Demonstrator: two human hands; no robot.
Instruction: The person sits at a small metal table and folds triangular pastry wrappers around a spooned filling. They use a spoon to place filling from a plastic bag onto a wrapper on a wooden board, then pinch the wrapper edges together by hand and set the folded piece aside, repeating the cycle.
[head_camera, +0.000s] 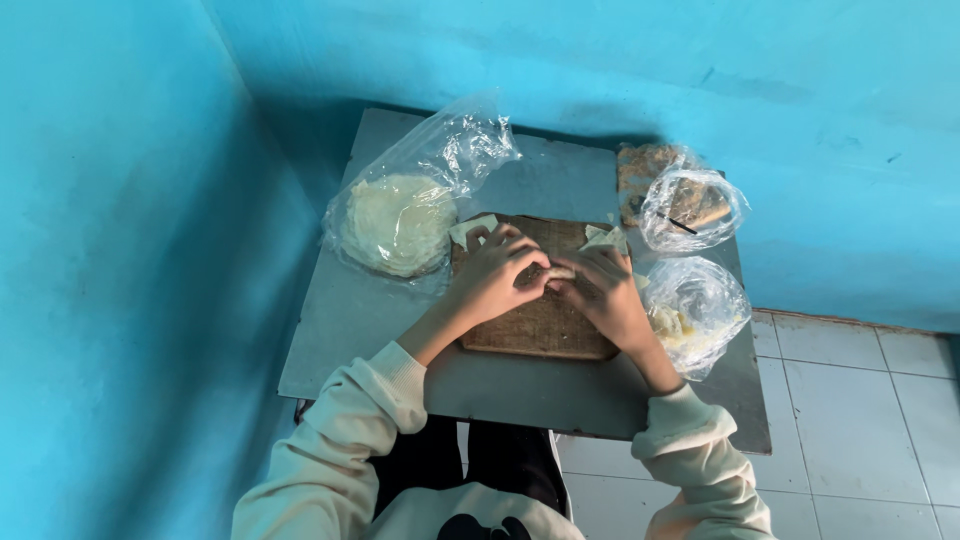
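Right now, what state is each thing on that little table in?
Left hand: fingers curled on the wrapper.
Right hand: pressing the same wrapper.
Wrapper: partly rolled, corners sticking out past the hands.
Board: flat, under both hands.
Left bag: open, holding a round pale stack.
Far bag: open, brown contents.
Near bag: open, pale filling inside.
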